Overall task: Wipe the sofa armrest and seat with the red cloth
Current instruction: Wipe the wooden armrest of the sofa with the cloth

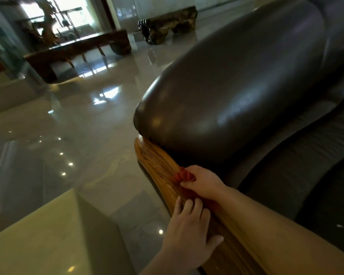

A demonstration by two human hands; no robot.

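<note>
The sofa's padded brown leather armrest [236, 92] runs from the centre to the upper right, with a wooden trim strip [159, 165] along its lower edge. My right hand [204, 182] grips a bunched red cloth [184, 175] and presses it on the wooden trim. My left hand [189, 229] rests flat on the same trim just below, fingers spread and touching the wood. The dark leather seat cushion [306, 175] lies to the right of the armrest. Part of the cloth is hidden under my right hand.
A glossy tiled floor [77, 135] spreads to the left. A pale block-shaped table [54, 235] stands at the lower left, close to the armrest. Farther back are a dark wooden bench [77, 50] and a carved root stool [167, 26].
</note>
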